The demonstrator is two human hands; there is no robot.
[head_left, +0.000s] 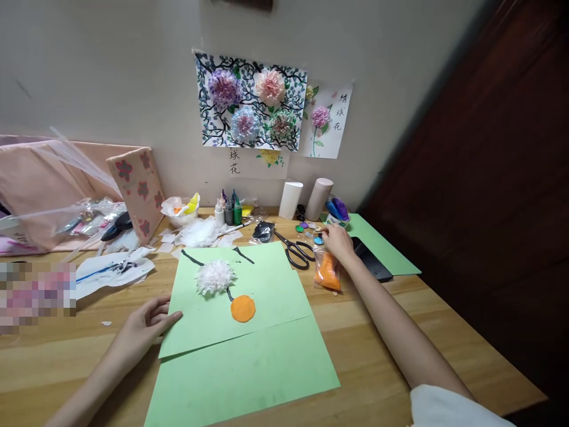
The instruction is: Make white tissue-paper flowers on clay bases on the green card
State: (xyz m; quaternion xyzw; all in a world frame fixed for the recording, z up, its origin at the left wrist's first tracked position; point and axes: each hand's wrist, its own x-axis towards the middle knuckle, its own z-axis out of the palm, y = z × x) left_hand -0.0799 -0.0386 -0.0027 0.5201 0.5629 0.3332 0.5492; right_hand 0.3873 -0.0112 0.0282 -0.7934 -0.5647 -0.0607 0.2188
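My left hand is at the left edge of a light green sheet of paper, its thumb on top and its other fingers curled at the edge. On that sheet are a fluffy white paper flower, a flat orange clay disc and dark stem strips. My right hand reaches to the back right, fingers closed together over small coloured pieces and a blue piece. Whatever it pinches is too small to make out. Just below it lies a bag of orange clay.
Black scissors lie beyond the sheet, and a black phone is right of my right hand. Paint bottles, a bowl and white tissue stand at the back. A second green sheet lies underneath.
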